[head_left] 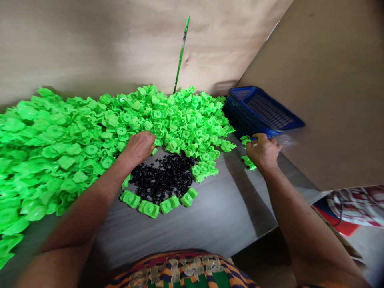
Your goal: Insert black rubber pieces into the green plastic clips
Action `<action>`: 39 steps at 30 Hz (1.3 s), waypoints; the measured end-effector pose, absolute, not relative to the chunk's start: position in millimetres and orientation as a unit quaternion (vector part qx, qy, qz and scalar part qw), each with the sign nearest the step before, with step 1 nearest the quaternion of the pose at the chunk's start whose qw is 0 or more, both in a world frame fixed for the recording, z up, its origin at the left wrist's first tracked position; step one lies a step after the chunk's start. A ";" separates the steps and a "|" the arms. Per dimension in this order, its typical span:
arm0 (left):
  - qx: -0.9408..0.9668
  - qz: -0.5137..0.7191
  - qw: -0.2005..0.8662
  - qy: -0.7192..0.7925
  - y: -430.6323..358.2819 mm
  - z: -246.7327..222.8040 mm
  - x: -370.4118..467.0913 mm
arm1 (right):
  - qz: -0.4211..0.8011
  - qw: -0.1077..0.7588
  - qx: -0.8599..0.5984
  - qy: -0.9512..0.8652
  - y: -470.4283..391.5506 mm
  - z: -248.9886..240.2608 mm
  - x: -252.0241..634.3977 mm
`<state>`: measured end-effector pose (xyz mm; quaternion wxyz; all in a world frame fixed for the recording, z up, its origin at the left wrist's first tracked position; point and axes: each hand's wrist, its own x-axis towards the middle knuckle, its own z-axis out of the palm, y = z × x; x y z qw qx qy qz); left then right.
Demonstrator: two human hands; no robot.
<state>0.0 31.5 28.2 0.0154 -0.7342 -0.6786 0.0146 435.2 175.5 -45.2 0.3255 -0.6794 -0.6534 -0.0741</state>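
Observation:
My left hand (140,147) is closed, fingertips pressed together at the front edge of a heap of bright green plastic toy car bodies (120,120). Whatever it pinches is hidden by the fingers. Below it lies a pile of small black wheel-and-axle pieces (168,176). Several green car bodies stand in a curve around that pile, one of them a near car body (149,209). My right hand (264,152) is over the table's right side, thumb and fingers bent but apart. Beside its thumb are a green toy car with dark wheels (248,162) and another green car (245,140).
A blue plastic basket (261,108) leans at the back right corner, against the board wall (330,100). A thin green-stained strip (181,56) stands upright behind the heap. The grey table (210,224) ends at the front right, with red-and-white material (357,206) below.

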 end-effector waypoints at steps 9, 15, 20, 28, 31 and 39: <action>-0.753 0.022 0.040 -0.656 26.2 21.6 2.9 | -0.089 0.366 -0.441 -0.815 123.5 -17.2 344.0; -0.736 0.016 0.031 -0.676 29.8 20.2 -2.4 | 0.020 0.152 -0.257 -0.954 67.5 4.0 214.0; -0.746 -0.014 0.051 -0.664 32.9 29.0 -4.7 | 0.009 -0.054 -0.270 -0.961 63.4 19.7 160.4; -0.737 0.032 -0.017 -0.675 35.6 24.9 4.1 | 0.007 -0.101 -0.243 -0.965 62.9 16.0 144.6; -0.722 0.063 -0.041 -0.688 37.0 22.0 5.3 | 0.017 -0.101 -0.245 -0.964 59.9 15.1 146.7; -0.706 0.071 -0.044 -0.704 36.7 24.4 3.6 | 0.075 -0.050 -0.234 -0.968 65.3 36.8 164.7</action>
